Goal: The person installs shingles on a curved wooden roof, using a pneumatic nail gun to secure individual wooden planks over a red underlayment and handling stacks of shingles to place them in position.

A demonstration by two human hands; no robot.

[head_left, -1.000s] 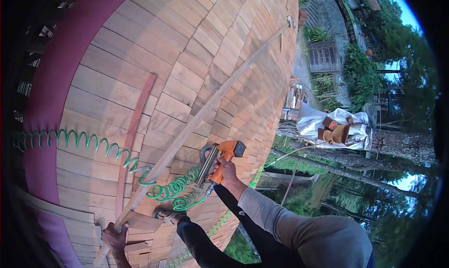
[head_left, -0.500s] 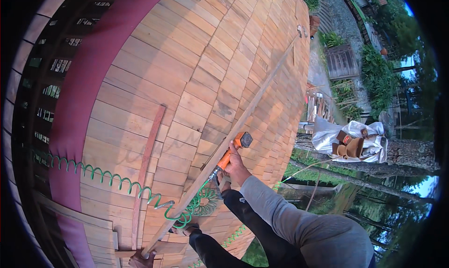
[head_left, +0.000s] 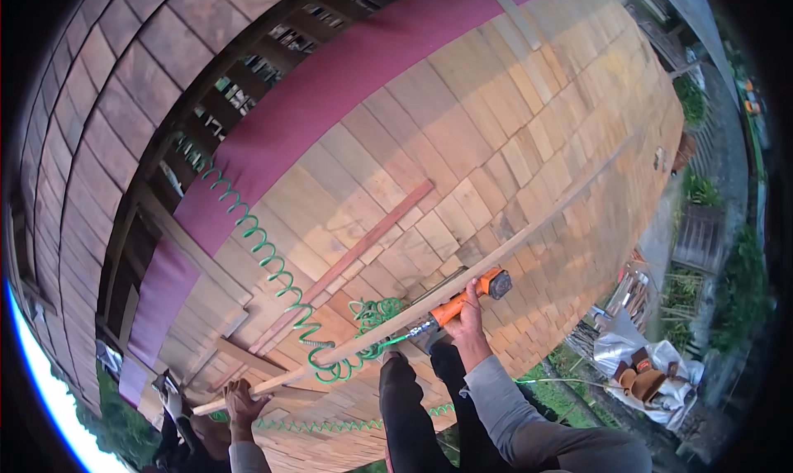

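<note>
In my right hand is an orange air nailer with a black cap, my fingers wrapped round its handle. A green coiled air hose joins the nailer by a metal coupling; part of it lies bunched beside a long wooden batten. The batten slants across the wooden shingles, and the nailer lies along it. My left hand grips the batten near its lower left end, fingers over it and thumb out to the side.
A reddish batten lies on the shingles. Beyond runs a maroon membrane strip, with open framing and darker roof tiles past it. Another person's gloved hand is at lower left. My legs stand on the slope; a tool belt rests on silvery sheeting at right.
The view has swung left, bringing the darker tiles and another person into sight. My left hand still holds the batten and my right hand still holds the air nailer.
</note>
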